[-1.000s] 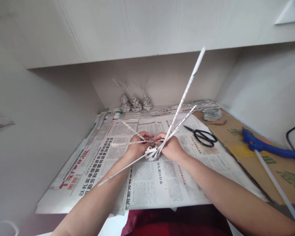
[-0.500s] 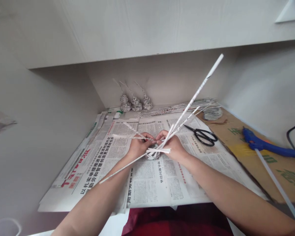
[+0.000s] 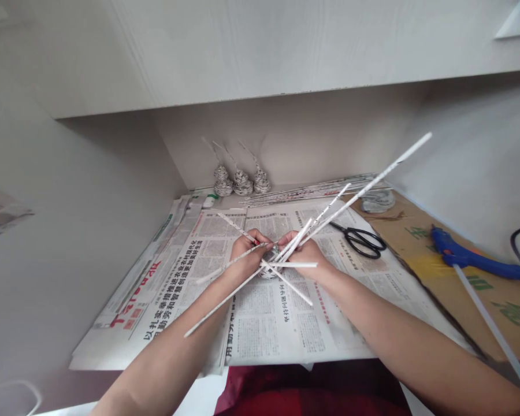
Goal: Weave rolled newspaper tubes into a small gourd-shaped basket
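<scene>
Between my hands, low over the newspaper, is a small round woven piece (image 3: 267, 274) of rolled newspaper strips. Rolled paper tubes stick out of it in several directions; the longest paper tube (image 3: 375, 180) points up to the right. My left hand (image 3: 245, 254) grips the woven piece from the left, fingers closed at its top rim. On the other side my right hand (image 3: 305, 251) has its fingers pinched at the rim, around the base of the tubes. The fingertips partly hide the weave.
Newspaper sheets (image 3: 260, 323) cover the table. Three woven paper gourds (image 3: 243, 184) stand at the back, beside a pile of paper tubes (image 3: 316, 189). Black scissors (image 3: 364, 242) lie to the right. A blue glue gun (image 3: 476, 255) rests on cardboard (image 3: 468, 300). A shelf panel hangs overhead.
The longest tube has swung down to the right. One tube now points toward me at the lower right, across the woven piece. Both hands stay at the rim.
</scene>
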A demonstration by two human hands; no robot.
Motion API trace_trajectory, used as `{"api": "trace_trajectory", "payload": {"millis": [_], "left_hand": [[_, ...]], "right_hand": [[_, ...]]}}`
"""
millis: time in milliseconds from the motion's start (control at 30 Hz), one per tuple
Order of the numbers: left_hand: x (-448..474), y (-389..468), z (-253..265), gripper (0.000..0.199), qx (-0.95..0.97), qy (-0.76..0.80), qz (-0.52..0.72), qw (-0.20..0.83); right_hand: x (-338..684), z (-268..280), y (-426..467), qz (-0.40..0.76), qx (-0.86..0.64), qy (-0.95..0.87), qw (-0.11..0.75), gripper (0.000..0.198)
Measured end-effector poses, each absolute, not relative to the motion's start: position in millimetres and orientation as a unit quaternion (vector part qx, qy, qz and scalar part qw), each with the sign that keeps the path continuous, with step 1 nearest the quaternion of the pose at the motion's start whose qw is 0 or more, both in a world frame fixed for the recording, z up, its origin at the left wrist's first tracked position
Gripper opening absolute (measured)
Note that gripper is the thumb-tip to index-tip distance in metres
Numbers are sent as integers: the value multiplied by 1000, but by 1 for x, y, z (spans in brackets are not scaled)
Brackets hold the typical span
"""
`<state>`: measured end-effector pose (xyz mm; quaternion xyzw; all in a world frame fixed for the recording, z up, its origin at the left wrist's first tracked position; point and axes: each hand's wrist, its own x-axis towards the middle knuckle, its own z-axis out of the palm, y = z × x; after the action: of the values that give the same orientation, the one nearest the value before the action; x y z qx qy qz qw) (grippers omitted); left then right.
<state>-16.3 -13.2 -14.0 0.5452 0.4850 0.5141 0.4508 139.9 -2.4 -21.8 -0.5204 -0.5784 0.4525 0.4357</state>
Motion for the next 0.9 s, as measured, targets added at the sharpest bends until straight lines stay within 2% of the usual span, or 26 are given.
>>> {"api": "trace_trajectory", "payload": {"millis": [233, 400, 467, 600, 667, 767, 900], "left_hand": [[-17, -16, -8, 11, 576, 497, 520, 388], [-20, -15, -11, 8, 610, 520, 491, 342], [-21, -14, -13, 8, 620, 536, 475, 321], [-22, -14, -12, 3, 652, 539, 454, 279], [-22, -14, -9, 12, 673, 514, 451, 281], [-24, -13, -6, 22, 705, 491, 426, 283], [-26, -14, -4, 16, 735, 503, 397, 223]], "right_hand": [[139, -20, -1, 480, -501, -574, 435, 8], [133, -22, -2, 561, -475, -487, 472, 26], [133, -23, -1, 570, -478, -469, 476, 27], [135, -23, 1, 514, -464, -539, 480, 19], [136, -22, 2, 497, -451, -564, 481, 18], [138, -20, 2, 509, -460, -564, 460, 23], [150, -16, 3, 449, -506, -619, 399, 29]]}}
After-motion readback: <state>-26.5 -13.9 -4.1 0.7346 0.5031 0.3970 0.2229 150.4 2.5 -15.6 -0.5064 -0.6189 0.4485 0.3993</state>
